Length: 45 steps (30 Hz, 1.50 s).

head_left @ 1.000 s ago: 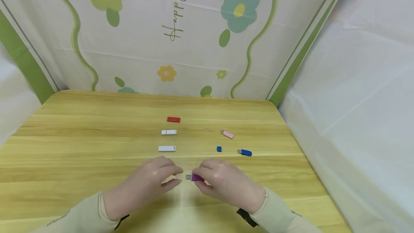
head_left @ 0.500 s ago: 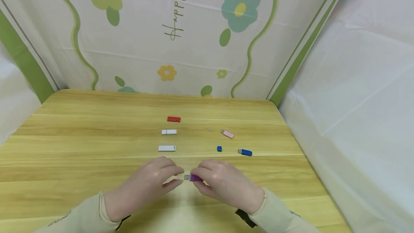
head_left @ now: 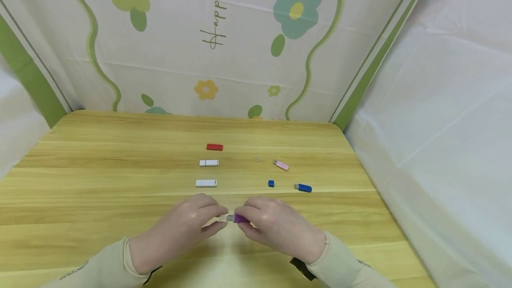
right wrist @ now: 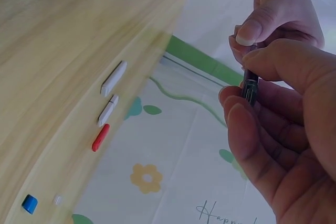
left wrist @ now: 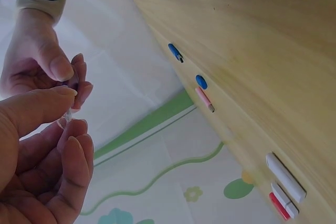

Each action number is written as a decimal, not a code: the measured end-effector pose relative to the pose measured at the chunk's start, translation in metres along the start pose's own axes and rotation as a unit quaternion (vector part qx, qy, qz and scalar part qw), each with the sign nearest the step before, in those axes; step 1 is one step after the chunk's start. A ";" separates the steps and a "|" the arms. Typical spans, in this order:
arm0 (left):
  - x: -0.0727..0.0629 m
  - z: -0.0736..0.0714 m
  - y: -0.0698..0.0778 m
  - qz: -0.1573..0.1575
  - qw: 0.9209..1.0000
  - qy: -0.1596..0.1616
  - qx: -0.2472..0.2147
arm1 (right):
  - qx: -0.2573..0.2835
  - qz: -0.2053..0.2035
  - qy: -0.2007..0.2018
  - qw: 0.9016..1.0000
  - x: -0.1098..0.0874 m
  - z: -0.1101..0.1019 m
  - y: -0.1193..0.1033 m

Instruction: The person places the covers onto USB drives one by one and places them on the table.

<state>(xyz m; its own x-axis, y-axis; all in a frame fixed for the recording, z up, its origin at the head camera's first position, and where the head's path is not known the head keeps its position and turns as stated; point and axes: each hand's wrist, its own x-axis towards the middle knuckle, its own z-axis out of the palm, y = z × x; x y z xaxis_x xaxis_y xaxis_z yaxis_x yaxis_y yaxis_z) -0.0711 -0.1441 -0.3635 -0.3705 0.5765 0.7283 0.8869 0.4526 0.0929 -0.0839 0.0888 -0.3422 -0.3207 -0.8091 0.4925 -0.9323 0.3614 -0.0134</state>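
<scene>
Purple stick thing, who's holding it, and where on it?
The right hand pinches the purple USB stick by its purple body. The left hand pinches a clear cap at the stick's metal plug end.

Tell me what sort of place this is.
Probably a staged tabletop recording booth: a wooden table walled by white sheeting and a flowered backdrop, with USB sticks laid out in rows.

Bare table [head_left: 100, 181] left; drives [head_left: 206, 183] ahead.
</scene>
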 end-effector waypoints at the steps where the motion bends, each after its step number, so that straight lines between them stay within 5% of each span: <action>1: 0.000 0.000 0.000 0.000 1.000 -0.001 0.001 | 0.001 0.000 0.000 1.000 0.000 0.000 0.000; 45: 0.005 0.000 0.004 0.009 1.000 -0.007 0.015 | 0.004 -0.002 -0.019 1.000 0.006 -0.001 -0.004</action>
<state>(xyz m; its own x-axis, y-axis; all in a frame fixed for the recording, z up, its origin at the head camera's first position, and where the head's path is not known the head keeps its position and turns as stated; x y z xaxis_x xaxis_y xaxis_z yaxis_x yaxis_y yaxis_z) -0.0690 -0.1398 -0.3596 -0.3579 0.5943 0.7202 0.8848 0.4623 0.0582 -0.0815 0.0832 -0.3382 -0.3234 -0.8273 0.4593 -0.9346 0.3553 -0.0182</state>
